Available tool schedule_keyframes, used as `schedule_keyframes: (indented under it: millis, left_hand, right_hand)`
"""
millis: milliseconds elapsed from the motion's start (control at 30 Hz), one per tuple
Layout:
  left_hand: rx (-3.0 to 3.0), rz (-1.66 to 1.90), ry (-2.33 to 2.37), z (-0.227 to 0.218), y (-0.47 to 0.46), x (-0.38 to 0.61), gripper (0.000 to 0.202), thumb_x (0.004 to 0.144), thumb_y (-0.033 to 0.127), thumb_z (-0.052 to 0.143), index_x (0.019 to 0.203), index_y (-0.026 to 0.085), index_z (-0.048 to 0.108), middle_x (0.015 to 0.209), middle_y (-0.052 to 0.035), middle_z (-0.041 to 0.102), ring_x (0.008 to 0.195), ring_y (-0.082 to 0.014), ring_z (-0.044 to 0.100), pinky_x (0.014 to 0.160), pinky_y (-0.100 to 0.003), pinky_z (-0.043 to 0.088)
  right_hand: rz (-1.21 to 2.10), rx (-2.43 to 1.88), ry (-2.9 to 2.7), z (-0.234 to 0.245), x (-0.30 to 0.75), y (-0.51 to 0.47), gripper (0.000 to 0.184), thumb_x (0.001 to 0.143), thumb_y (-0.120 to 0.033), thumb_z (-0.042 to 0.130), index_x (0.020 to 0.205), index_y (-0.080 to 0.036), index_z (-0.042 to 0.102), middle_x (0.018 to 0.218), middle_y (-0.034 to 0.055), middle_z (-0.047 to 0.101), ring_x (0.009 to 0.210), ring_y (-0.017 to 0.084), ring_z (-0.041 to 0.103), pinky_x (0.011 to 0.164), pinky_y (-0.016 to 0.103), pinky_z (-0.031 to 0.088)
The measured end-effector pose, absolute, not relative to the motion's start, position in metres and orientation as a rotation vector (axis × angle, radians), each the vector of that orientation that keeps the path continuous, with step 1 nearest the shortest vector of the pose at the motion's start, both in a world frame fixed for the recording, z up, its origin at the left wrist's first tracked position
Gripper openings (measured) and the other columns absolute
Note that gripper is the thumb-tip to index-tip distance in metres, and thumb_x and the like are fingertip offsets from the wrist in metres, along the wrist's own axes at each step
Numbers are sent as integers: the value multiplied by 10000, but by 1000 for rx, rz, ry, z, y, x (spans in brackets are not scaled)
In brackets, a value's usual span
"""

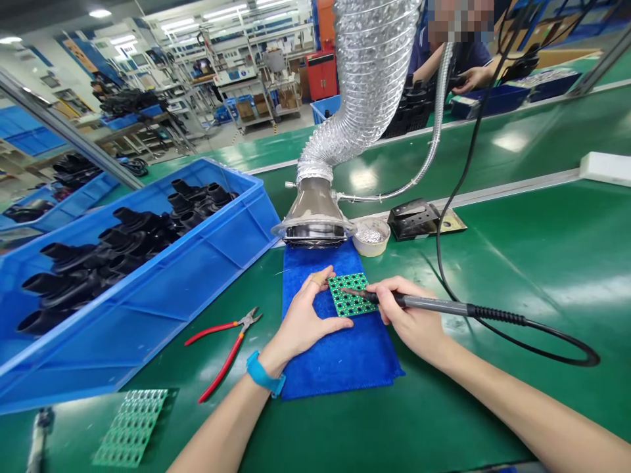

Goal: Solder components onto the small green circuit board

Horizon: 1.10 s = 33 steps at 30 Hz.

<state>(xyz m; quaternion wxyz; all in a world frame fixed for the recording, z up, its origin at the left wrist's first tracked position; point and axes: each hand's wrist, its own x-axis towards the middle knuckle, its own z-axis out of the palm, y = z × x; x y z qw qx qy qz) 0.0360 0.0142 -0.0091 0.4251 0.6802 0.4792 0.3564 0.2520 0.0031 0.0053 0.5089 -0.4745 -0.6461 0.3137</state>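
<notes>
A green circuit board (348,303) with rows of dark round spots lies on a blue cloth (340,368). My left hand (306,316), with a blue band at the wrist, steadies it by the left side, fingers at its upper left corner and thumb along its lower edge. In my right hand (404,309) is a soldering iron (438,304), gripped like a pen. Its tip reaches over the board's face; whether it touches cannot be made out. Red-handled cutting pliers (231,351) lie spread on the green table, left of the cloth.
A fume extractor hood (315,203) hangs behind the board. A round tub (371,238) and a metal soldering-iron stand (419,220) are nearby. At left is a blue bin (197,282) of black parts, with another green board (131,427) before it. A person works across the bench.
</notes>
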Motion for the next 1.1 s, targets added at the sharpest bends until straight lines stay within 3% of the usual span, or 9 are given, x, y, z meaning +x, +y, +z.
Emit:
schedule_keyframes:
  millis: [1100]
  left_hand:
    - [1799, 843, 1225, -4, 13, 38, 954, 688, 450, 892, 1493, 269, 413, 1472, -105, 480, 1316, -301, 535, 1157, -493, 421]
  right_hand:
    - [795, -1152, -1528, 9, 245, 4, 262, 975, -359, 572, 816, -184, 684, 462, -68, 580, 383, 80, 542, 468, 196, 460]
